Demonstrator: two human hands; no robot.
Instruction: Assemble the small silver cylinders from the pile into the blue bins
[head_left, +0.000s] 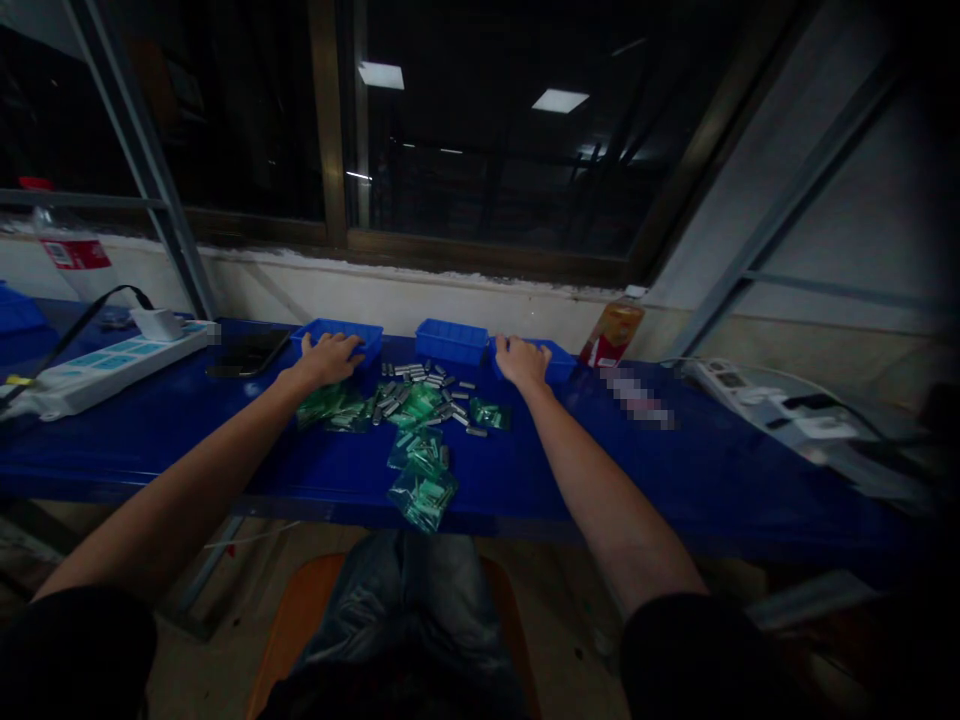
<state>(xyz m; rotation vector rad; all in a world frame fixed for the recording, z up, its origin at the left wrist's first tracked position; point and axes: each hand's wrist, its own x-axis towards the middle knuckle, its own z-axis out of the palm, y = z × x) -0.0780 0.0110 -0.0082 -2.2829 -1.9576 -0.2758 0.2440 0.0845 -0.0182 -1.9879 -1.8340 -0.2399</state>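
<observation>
My left hand (330,360) lies over the near side of a blue bin (367,340), thumb and fingers apart. At the left end of another blue bin (559,360) is my right hand (523,360), its thumb spread from the fingers; whether either hand presses on its bin is unclear. Between my arms lie loose silver metal cylinders (394,392) in a scattered pile. Green-tinted plastic bags (424,495) with small metal pieces inside form a column toward the front edge. More green bags (334,408) are heaped below my left hand, and a single one (491,413) sits at the right.
A third blue bin (451,341) stands at the back. Leftward on the blue table (300,470) are a dark phone (251,353), a white power strip (112,365) and a red-labelled bottle (75,255). A drink bottle (613,335) and another power strip (772,405) are on the right.
</observation>
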